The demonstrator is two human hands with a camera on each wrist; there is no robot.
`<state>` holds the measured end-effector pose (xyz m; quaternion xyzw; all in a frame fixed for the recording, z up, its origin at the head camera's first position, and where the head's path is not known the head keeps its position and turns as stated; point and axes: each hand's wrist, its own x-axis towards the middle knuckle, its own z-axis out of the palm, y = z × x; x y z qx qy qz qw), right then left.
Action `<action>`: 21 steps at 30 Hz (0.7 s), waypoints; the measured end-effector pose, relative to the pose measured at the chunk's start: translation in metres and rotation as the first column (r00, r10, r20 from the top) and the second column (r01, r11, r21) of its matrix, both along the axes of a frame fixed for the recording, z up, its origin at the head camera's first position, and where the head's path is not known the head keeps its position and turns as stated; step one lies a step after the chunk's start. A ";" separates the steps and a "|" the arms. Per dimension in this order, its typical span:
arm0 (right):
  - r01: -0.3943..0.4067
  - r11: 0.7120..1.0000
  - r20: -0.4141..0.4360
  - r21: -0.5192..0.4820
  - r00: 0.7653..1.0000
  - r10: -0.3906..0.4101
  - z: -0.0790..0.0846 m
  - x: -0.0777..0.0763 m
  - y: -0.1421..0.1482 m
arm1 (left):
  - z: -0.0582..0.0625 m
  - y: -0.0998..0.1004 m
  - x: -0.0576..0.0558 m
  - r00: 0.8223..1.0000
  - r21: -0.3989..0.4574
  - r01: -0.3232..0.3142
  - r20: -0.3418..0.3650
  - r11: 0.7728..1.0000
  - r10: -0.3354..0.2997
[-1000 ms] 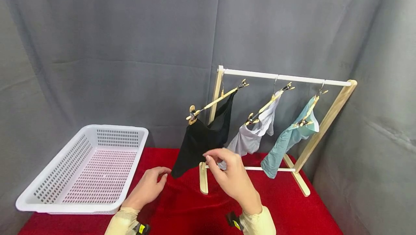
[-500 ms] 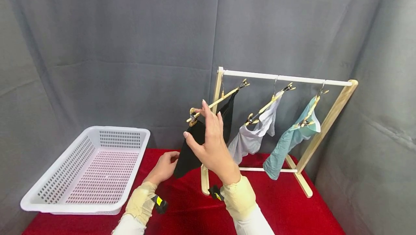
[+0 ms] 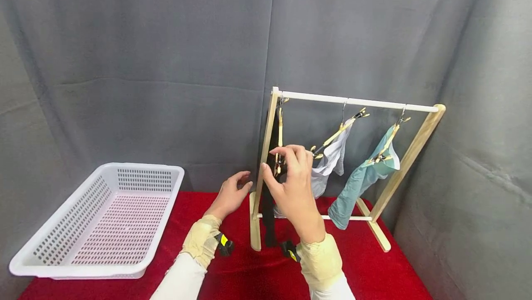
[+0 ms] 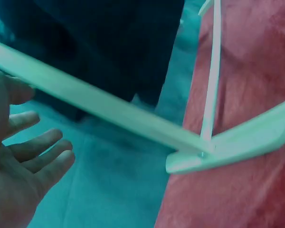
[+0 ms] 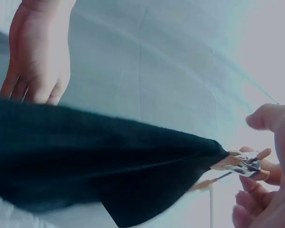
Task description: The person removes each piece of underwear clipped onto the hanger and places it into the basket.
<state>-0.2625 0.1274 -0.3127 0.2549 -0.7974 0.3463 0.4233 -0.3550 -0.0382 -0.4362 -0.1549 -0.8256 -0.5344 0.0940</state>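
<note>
A black garment (image 3: 269,210) hangs by clips from a wooden hanger (image 3: 280,127) at the left end of the small clothes rack (image 3: 357,101). My right hand (image 3: 296,189) is at the hanger's near clip (image 5: 249,164); in the right wrist view its fingers lie right behind the clip, the thumb raised apart from it. My left hand (image 3: 230,194) is just left of the rack's left wooden post (image 4: 99,102), palm facing it, fingers loosely bent and holding nothing. The garment is seen nearly edge-on in the head view, partly behind the post and my right hand.
Farther right on the rack hang a pale lilac garment (image 3: 328,166) and a light teal one (image 3: 353,194), each on a clip hanger. A white perforated plastic basket (image 3: 164,217) stands at the left on the red cloth (image 3: 232,263). Grey curtains (image 3: 166,37) enclose the back and sides.
The black garment and its hanger have swung from a slant to nearly edge-on, its near clip moving right. My right hand rose to the clip, then shifted right; my left hand moved up and right.
</note>
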 end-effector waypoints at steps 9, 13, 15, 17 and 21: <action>0.065 0.998 0.151 0.011 0.986 -0.066 0.006 0.000 0.017 | 0.001 0.025 -0.006 0.995 0.016 0.013 -0.097 1.000 -0.012; 0.109 0.994 0.193 0.015 0.975 -0.110 0.006 -0.003 0.019 | 0.000 0.030 -0.011 0.990 0.055 -0.004 -0.140 0.998 0.012; 0.153 0.988 0.193 0.031 0.969 -0.157 0.006 -0.004 0.020 | 0.000 0.032 -0.013 0.990 0.075 -0.008 -0.142 0.997 0.019; 0.199 0.979 0.185 0.047 0.961 -0.205 0.006 -0.006 0.022 | 0.000 0.034 -0.015 0.991 0.088 -0.014 -0.132 0.996 0.026; 0.237 0.970 0.161 0.052 0.957 -0.243 0.008 -0.009 0.024 | -0.003 0.037 -0.018 0.989 0.095 -0.040 -0.139 0.995 0.053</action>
